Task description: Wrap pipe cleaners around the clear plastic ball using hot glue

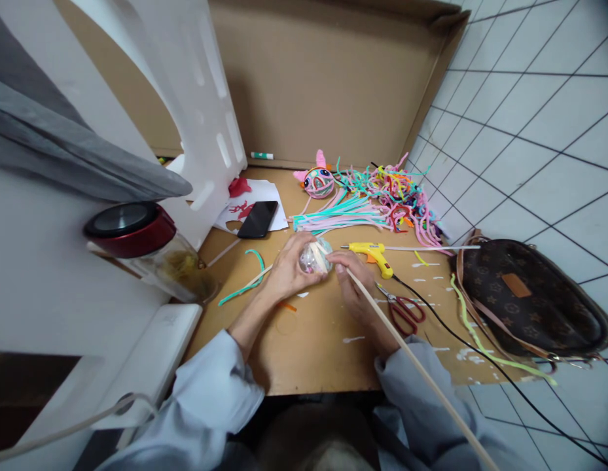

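My left hand (290, 269) is wrapped round the left side of a clear ball (309, 260) with pale strips across its front. At the ball's right side, my right hand (353, 285) pinches a long pale pipe cleaner (411, 356), which runs from the ball down past my right sleeve. A yellow glue gun (373, 254) lies just right of the ball, a white glue stick in its back end. Red-handled scissors (402, 311) rest beside my right wrist. Left of my left hand is a curled teal pipe cleaner (257, 278).
Behind the ball lie pink and teal pipe cleaners (340, 214), a tangled colourful pile (399, 190) and a pink decorated ball (319, 182). A black phone (258, 219) rests on paper. A glass jar (173, 265) stands left, a brown bag (534, 297) right. The gun's cord runs right.
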Demonstrator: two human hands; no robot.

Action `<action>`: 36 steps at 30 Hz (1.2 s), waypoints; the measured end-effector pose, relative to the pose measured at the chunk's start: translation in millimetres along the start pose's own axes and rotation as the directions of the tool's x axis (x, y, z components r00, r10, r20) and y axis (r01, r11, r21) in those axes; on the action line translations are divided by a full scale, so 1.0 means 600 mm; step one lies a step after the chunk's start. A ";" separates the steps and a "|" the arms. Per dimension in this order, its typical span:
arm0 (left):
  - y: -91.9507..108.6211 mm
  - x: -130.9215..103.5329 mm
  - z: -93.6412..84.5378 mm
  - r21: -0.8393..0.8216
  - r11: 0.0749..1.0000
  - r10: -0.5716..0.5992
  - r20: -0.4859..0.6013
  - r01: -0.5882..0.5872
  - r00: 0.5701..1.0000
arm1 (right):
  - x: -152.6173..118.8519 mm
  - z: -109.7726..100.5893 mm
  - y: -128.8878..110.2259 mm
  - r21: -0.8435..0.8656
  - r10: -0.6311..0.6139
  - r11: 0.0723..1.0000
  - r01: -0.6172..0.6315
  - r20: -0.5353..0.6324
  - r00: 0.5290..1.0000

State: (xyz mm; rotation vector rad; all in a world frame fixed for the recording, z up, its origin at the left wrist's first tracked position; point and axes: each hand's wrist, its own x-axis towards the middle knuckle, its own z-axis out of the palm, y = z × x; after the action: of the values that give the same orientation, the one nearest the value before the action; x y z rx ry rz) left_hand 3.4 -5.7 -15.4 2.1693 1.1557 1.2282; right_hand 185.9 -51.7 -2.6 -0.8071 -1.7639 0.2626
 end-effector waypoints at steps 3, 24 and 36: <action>0.001 0.000 0.000 0.007 1.000 -0.004 0.003 0.004 1.000 | 0.000 0.000 0.000 -0.001 -0.002 1.000 0.002 0.002 1.000; -0.005 -0.002 0.000 0.083 0.994 0.068 0.006 -0.068 0.998 | 0.001 0.004 0.013 -0.371 -0.003 0.928 0.031 0.076 0.997; 0.001 -0.001 -0.006 0.107 0.991 0.084 0.007 -0.084 0.996 | -0.005 0.015 0.022 -0.495 -0.111 0.861 0.115 0.039 0.993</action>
State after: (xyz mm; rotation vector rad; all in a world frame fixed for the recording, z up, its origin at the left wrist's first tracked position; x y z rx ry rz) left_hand 0.8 -6.9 -13.3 2.3190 1.1647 1.2229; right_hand 183.0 -42.1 -15.3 -1.0596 -1.9070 -0.2862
